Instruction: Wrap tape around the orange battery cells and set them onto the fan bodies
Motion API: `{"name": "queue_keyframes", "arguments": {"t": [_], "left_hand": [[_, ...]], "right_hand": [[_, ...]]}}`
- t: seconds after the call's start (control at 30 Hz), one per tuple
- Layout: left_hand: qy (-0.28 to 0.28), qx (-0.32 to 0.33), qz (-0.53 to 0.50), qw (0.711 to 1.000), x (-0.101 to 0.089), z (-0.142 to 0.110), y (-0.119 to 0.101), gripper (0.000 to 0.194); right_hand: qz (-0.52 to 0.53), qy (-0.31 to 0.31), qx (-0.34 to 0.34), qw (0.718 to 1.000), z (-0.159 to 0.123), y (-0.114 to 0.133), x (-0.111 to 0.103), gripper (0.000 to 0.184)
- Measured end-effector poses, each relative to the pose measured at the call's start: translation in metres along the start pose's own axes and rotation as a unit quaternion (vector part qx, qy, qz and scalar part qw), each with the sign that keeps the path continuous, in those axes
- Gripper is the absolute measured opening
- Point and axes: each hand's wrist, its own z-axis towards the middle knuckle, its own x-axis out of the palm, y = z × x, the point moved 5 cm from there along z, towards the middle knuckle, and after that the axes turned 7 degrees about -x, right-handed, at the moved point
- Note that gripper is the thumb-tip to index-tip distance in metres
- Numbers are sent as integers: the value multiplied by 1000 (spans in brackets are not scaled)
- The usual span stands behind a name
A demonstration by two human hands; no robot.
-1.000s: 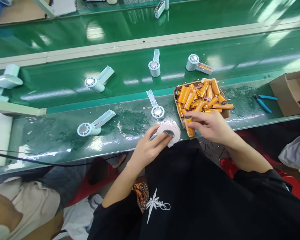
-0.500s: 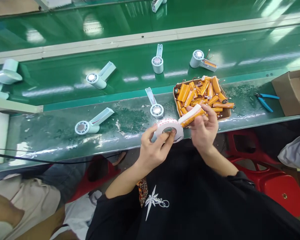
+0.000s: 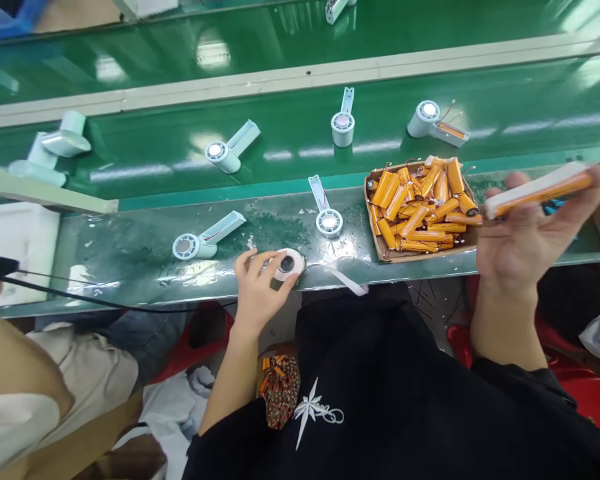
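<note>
My left hand [image 3: 261, 287] has its thumb and fingers on the near side of a white roll of tape [image 3: 296, 261], low over the front of the bench. A loose white tape end [image 3: 349, 280] trails to the right over the bench edge. Raised at the right, my right hand [image 3: 517, 250] is closed on an orange battery pack [image 3: 545, 197] with a white strip along its top. Between the hands stands a cardboard tray [image 3: 405, 257] heaped with orange battery packs [image 3: 430, 200]. A light blue handheld fan body [image 3: 329, 223] with an open handle sits just beyond the tape.
More fan bodies stand on the bench [image 3: 195, 246] and green conveyor [image 3: 285, 133]. One on the conveyor [image 3: 424, 119] has an orange pack in its handle. Blue-handled pliers [image 3: 555, 205] are partly hidden behind my right hand. Another person's arm [image 3: 25, 353] is at the left.
My hands have moved apart. The left has gone left and down with the tape roll; the right has lifted the battery pack away to the right. The view has shifted slightly.
</note>
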Motion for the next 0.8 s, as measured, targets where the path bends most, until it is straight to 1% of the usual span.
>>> {"name": "queue_keyframes", "arguments": {"t": [0.03,0.07,0.1,0.13,0.2,0.27,0.33,0.37,0.4,0.43,0.47,0.53,0.57,0.63,0.7,0.73,0.8], "left_hand": [[-29,-10,5,1000,3,12,1,32],[-43,-15,5,999,9,28,-2,33],[-41,-14,0,999,19,49,-10,35],[-18,-11,-6,1000,33,74,-18,38],[47,-22,-4,999,69,136,-34,48],[99,-54,15,994,107,204,-46,58],[151,-96,36,983,142,266,-54,73],[181,-118,46,975,158,292,-57,81],[211,-137,58,966,171,313,-60,86],[240,-145,76,957,182,330,-64,85],[266,-141,96,949,191,342,-67,79],[306,-104,127,938,204,355,-74,63],[322,-76,133,934,209,357,-76,56],[346,-27,124,930,216,355,-78,50],[361,7,108,926,220,350,-76,46],[365,22,102,925,221,349,-74,43],[373,43,90,923,220,349,-69,34]], "right_hand": [[3,-3,-2,1000,1,-2,1,80],[6,-6,-4,1000,2,-4,4,80],[9,-9,-7,1000,4,-7,8,81],[10,-12,-11,1000,7,-10,13,82],[12,-32,-28,999,11,-13,21,81],[15,-74,-62,995,13,-12,23,77],[20,-107,-97,989,10,-9,21,68],[21,-114,-109,987,7,-7,18,61],[18,-113,-117,986,2,-5,14,55],[12,-108,-122,987,-4,-4,9,49],[4,-105,-125,987,-10,-3,2,45],[-15,-106,-123,987,-23,-2,-18,43],[-26,-109,-116,987,-28,-2,-29,43],[-51,-113,-98,987,-33,-2,-51,42],[-76,-109,-96,986,-26,1,-65,42],[-89,-106,-104,985,-17,3,-67,43],[-112,-93,-130,981,13,5,-63,44]]}}
